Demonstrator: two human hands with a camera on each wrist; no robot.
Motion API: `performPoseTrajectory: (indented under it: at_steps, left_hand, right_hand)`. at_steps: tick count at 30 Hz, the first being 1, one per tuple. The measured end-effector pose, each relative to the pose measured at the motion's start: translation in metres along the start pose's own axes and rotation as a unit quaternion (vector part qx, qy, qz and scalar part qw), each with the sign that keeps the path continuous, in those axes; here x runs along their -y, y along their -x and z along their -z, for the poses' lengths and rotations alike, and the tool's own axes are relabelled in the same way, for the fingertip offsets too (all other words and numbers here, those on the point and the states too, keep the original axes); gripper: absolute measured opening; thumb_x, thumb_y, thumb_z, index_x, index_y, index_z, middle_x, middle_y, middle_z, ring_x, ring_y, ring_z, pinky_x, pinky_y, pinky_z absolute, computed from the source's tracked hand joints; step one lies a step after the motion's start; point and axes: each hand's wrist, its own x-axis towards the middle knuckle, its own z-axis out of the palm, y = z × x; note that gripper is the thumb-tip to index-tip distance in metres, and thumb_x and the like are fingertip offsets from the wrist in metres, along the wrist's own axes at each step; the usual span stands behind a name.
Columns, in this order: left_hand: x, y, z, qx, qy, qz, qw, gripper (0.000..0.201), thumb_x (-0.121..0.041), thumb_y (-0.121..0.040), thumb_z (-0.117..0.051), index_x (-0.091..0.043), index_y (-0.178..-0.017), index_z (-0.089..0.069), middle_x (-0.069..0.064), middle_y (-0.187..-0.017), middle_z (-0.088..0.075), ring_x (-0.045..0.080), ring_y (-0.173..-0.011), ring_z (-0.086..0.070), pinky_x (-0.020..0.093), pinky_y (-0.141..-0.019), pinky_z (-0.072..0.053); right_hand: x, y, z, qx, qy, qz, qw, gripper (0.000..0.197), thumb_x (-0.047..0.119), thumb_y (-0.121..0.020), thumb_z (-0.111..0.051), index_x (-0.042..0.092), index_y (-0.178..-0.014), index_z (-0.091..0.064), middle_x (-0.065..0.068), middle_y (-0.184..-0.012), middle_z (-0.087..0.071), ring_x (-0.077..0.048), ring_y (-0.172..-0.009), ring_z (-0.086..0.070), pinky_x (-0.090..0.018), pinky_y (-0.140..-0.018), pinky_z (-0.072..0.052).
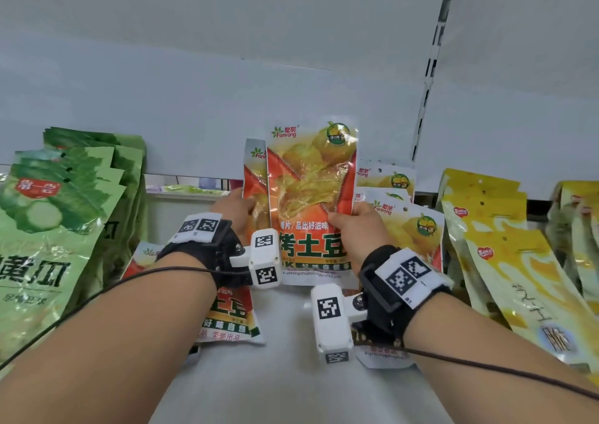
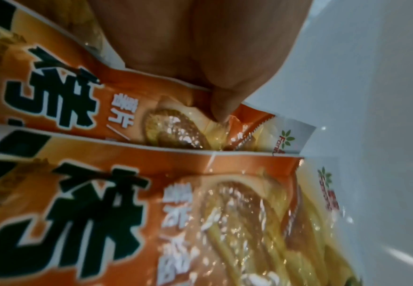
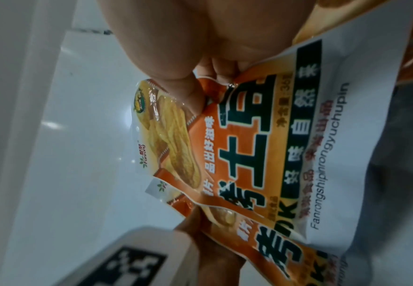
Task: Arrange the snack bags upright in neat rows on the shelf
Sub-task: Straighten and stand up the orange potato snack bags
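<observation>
My right hand [image 1: 358,229] pinches the front potato-chip bag [image 1: 311,196] upright on the shelf [image 1: 285,375]; my left hand [image 1: 235,209] grips the bag behind [image 1: 254,177].

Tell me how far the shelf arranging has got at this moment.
Partway. Done: the green bags and yellow bags stand in rows. In hand: the right hand holds one orange potato bag upright; the left hand grips a second bag behind it. Left: a flat orange bag lies on the shelf.
</observation>
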Motion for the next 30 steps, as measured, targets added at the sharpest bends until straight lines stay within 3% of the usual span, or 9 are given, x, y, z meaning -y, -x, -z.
performPoseTrajectory:
  at_steps: [3,6,10,14,18,22,25,27,30]
  left_hand:
    - [0.013,-0.01,0.001,-0.006,0.046,0.033,0.998,0.031,-0.02,-0.1,-0.04,-0.012,-0.127,-0.054,0.017,-0.131,-0.057,0.036,-0.113,-0.058,0.043,-0.095,-0.049]
    - [0.021,-0.015,0.006,0.035,0.081,0.033,0.996,0.027,-0.01,-0.095,-0.045,-0.01,-0.12,-0.056,0.025,-0.128,-0.056,0.033,-0.092,-0.063,0.046,-0.083,-0.053]
    - [0.028,-0.024,0.012,0.072,0.056,0.044,0.995,0.035,0.0,-0.091,-0.046,-0.004,-0.125,-0.054,0.027,-0.128,-0.056,0.029,-0.091,-0.057,0.054,-0.093,-0.05]
    - [0.032,-0.028,0.012,0.058,0.057,0.044,0.996,0.036,0.002,-0.087,-0.046,-0.004,-0.12,-0.059,0.012,-0.092,-0.063,0.029,-0.087,-0.057,0.051,-0.091,-0.05]
    - [0.031,-0.026,0.011,0.025,0.11,0.077,0.991,0.041,0.008,-0.082,-0.041,-0.019,-0.083,-0.072,0.012,-0.077,-0.071,0.028,-0.074,-0.063,0.043,-0.079,-0.056]
    - [0.028,-0.019,0.013,0.01,0.112,0.051,0.992,0.033,-0.003,-0.091,-0.044,-0.01,-0.119,-0.061,0.001,-0.082,-0.063,0.014,-0.072,-0.056,0.027,-0.065,-0.044]
    - [0.025,-0.015,0.02,-0.015,0.091,0.029,0.995,0.036,-0.013,-0.093,-0.045,-0.002,-0.126,-0.054,-0.006,-0.078,-0.051,0.007,-0.067,-0.047,0.025,-0.061,-0.037]
    - [0.023,-0.008,0.027,-0.015,0.065,0.019,0.998,0.039,-0.018,-0.093,-0.047,-0.001,-0.127,-0.053,-0.008,-0.079,-0.049,0.005,-0.069,-0.045,0.024,-0.063,-0.037]
    - [0.02,0.006,0.043,-0.021,0.039,0.001,0.999,0.037,-0.025,-0.09,-0.05,-0.008,-0.123,-0.056,-0.01,-0.081,-0.049,0.004,-0.072,-0.045,0.024,-0.067,-0.039]
  right_hand:
    - [-0.009,-0.002,-0.017,0.005,0.05,-0.004,0.999,0.006,0.016,-0.087,-0.06,0.018,-0.088,-0.054,-0.013,-0.096,-0.068,-0.03,-0.087,-0.067,-0.048,-0.082,-0.054]
    - [-0.014,-0.007,-0.032,0.004,0.056,-0.022,0.998,0.006,0.017,-0.088,-0.058,0.017,-0.09,-0.053,-0.011,-0.097,-0.067,-0.028,-0.087,-0.066,-0.046,-0.083,-0.054]
    - [-0.019,-0.012,-0.043,0.007,0.101,-0.068,0.993,0.035,0.016,-0.09,-0.055,0.006,-0.122,-0.046,-0.015,-0.114,-0.062,-0.031,-0.1,-0.062,-0.034,-0.082,-0.05]
    - [-0.016,-0.013,-0.047,0.001,0.091,-0.113,0.989,0.034,0.004,-0.092,-0.043,-0.001,-0.125,-0.051,-0.019,-0.12,-0.059,-0.035,-0.112,-0.054,-0.038,-0.094,-0.044]
    - [-0.007,-0.002,-0.048,0.044,0.361,-0.055,0.93,0.041,0.0,-0.098,-0.023,0.0,-0.132,-0.047,-0.017,-0.127,-0.054,-0.034,-0.118,-0.046,-0.033,-0.097,-0.037]
    - [-0.003,0.003,-0.047,0.057,0.307,-0.079,0.947,0.04,0.002,-0.099,-0.024,-0.004,-0.135,-0.04,-0.023,-0.136,-0.045,-0.035,-0.122,-0.046,-0.03,-0.101,-0.039]
    - [0.003,0.011,-0.045,0.08,0.172,-0.105,0.976,0.036,0.006,-0.095,-0.042,-0.004,-0.129,-0.045,-0.022,-0.129,-0.051,-0.027,-0.105,-0.056,-0.004,-0.056,-0.045]
    - [0.005,0.015,-0.044,0.084,0.183,-0.09,0.975,0.043,0.009,-0.09,-0.051,-0.005,-0.13,-0.044,-0.022,-0.128,-0.051,-0.025,-0.094,-0.059,-0.007,-0.03,-0.032]
    - [0.002,0.012,-0.044,0.09,0.191,-0.082,0.974,0.041,0.013,-0.089,-0.055,-0.002,-0.127,-0.05,-0.019,-0.127,-0.054,-0.031,-0.111,-0.057,-0.015,-0.051,-0.046]
